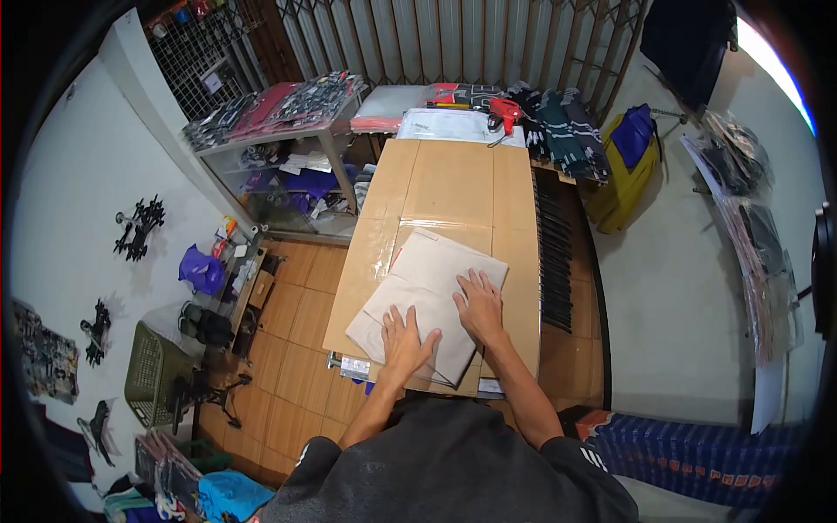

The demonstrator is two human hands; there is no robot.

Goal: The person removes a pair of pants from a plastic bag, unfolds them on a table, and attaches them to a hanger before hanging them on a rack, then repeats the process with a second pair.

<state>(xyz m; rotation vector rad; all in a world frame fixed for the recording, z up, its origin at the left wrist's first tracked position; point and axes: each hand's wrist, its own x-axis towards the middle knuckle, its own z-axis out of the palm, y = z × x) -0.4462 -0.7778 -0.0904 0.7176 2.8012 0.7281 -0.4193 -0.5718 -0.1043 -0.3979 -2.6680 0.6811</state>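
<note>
A folded beige cloth [432, 275] lies at a slant on a table topped with brown cardboard [446, 187]. My left hand [406, 345] rests on the near left part of the cloth, fingers spread and stretched out. Farther right, my right hand [479, 307] lies flat on the cloth near its right edge, its fingers also apart. Neither hand grips anything. A thin strip of red shows at the cloth's far left edge; what it belongs to is hidden.
At the table's far end lie a red tape-gun-like tool [504, 113] and white sheets [445, 127]. Folded dark garments [562, 131] sit to their right. A glass case [288, 166] bears packed clothes. Black hangers [554, 248] line the right side; a green basket [157, 375] stands left.
</note>
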